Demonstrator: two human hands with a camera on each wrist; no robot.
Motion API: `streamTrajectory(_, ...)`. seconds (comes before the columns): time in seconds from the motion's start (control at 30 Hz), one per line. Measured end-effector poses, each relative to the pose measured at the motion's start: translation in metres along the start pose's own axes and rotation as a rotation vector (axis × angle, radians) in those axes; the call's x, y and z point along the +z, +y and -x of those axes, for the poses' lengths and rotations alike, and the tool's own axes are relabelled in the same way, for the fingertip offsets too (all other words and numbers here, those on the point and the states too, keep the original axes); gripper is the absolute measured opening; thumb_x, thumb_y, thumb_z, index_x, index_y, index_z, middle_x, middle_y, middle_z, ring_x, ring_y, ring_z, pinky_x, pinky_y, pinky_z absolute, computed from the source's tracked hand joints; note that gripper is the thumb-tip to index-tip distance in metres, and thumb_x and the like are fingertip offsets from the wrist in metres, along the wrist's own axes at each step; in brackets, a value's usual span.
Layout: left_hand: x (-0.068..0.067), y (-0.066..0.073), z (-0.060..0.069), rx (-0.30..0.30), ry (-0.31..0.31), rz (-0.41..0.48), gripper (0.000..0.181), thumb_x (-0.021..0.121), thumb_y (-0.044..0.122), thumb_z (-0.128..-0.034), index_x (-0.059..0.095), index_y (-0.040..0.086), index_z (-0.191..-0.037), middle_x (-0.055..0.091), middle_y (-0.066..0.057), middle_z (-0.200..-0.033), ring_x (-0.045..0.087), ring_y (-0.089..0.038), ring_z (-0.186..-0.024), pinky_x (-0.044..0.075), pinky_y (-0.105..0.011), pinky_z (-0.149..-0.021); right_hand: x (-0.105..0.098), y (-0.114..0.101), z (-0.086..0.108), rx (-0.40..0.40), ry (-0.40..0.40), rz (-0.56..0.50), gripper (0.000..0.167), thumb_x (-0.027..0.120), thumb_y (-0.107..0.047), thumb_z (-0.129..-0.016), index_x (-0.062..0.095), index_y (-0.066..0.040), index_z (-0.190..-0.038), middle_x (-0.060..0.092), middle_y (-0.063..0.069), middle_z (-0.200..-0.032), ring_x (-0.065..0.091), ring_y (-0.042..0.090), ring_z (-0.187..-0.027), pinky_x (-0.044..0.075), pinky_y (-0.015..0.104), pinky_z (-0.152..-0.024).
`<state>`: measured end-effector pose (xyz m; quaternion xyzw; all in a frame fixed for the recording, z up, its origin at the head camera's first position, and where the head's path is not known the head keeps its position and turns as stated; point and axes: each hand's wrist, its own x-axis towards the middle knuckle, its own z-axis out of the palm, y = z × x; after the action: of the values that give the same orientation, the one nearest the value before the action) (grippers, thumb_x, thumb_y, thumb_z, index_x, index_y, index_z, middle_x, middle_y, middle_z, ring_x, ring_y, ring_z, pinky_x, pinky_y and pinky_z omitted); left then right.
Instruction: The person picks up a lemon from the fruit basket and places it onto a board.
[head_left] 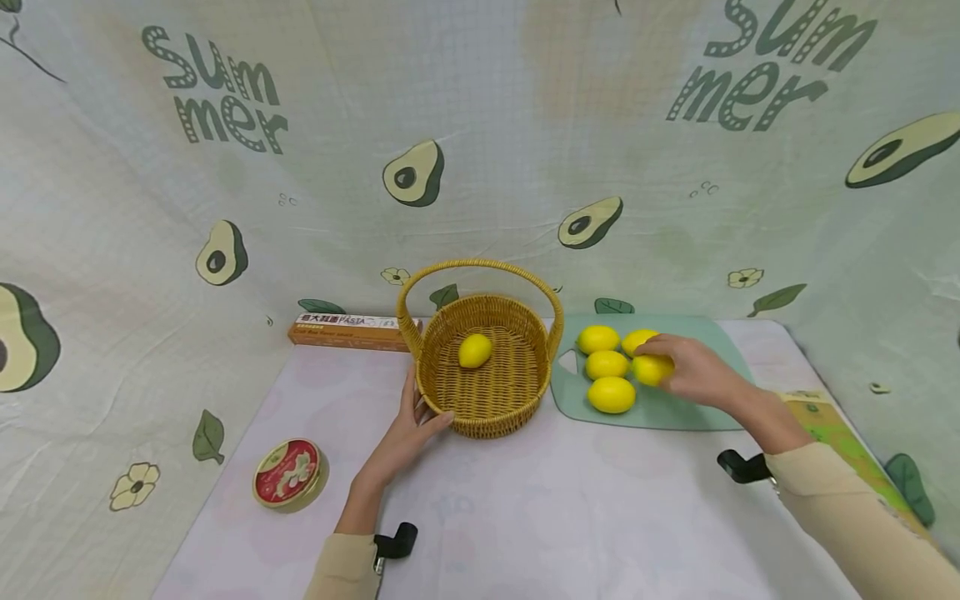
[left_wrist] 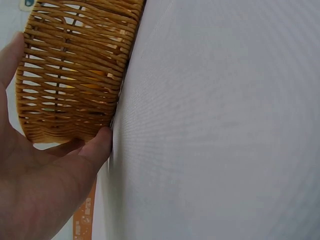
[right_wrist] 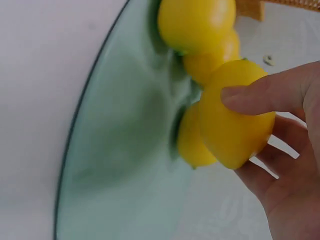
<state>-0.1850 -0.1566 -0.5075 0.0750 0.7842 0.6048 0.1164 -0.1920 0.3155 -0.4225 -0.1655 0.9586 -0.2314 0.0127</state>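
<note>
A round wicker basket (head_left: 491,427) with a tall arched handle stands on the table, one lemon (head_left: 476,351) inside it. My left hand (head_left: 403,429) holds the basket's near left side, thumb along the front and fingers round the left wall; in the left wrist view the hand (left_wrist: 55,180) lies against the woven wall (left_wrist: 75,75). Over a pale green cutting board (head_left: 675,417), my right hand (head_left: 693,371) grips a lemon (right_wrist: 235,115) between thumb and fingers. Several other lemons (head_left: 611,394) lie on the board beside it.
A long pasta box (head_left: 352,333) lies behind the basket to the left. At the front left sits a round red and gold tin (head_left: 288,475). A green and yellow packet (head_left: 840,433) lies at the right edge. A printed cloth (head_left: 495,125) hangs behind the table.
</note>
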Motion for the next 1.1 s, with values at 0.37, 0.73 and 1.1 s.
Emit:
streamTrajectory(0.37,0.000,0.002,0.001,-0.020,0.007,-0.010,0.106,0.074,0.039,-0.0892,-0.012,0.062,-0.146,0.006,-0.005,-0.168,0.019,-0.038,-0.153,0.028,-0.056,-0.120,0.023,0.021,-0.002,0.047,0.001,0.083,0.052,0.059,0.010,-0.081,0.056,0.007,-0.133,0.059,0.028,-0.133,0.051,0.050,-0.125,0.041,0.066,-0.104)
streamTrajectory(0.73,0.000,0.006,0.002,-0.016,0.012,-0.006,0.105,0.073,0.037,-0.0903,-0.012,0.061,-0.147,0.006,-0.005,-0.168,0.019,-0.037,-0.153,0.026,-0.056,-0.121,0.021,0.020,-0.005,0.030,0.054,0.118,0.047,0.064,0.008,-0.084,0.059,0.003,-0.131,0.052,0.027,-0.138,0.048,0.048,-0.126,0.040,0.066,-0.105)
streamTrajectory(1.1,-0.001,0.004,0.001,-0.015,-0.003,-0.005,0.106,0.073,0.040,-0.0897,-0.013,0.058,-0.148,0.005,-0.005,-0.168,0.018,-0.038,-0.153,0.023,-0.056,-0.122,0.012,0.003,-0.005,0.035,0.021,0.114,0.047,0.064,0.002,-0.088,0.058,-0.002,-0.134,0.050,0.025,-0.142,0.045,0.047,-0.131,0.038,0.067,-0.107)
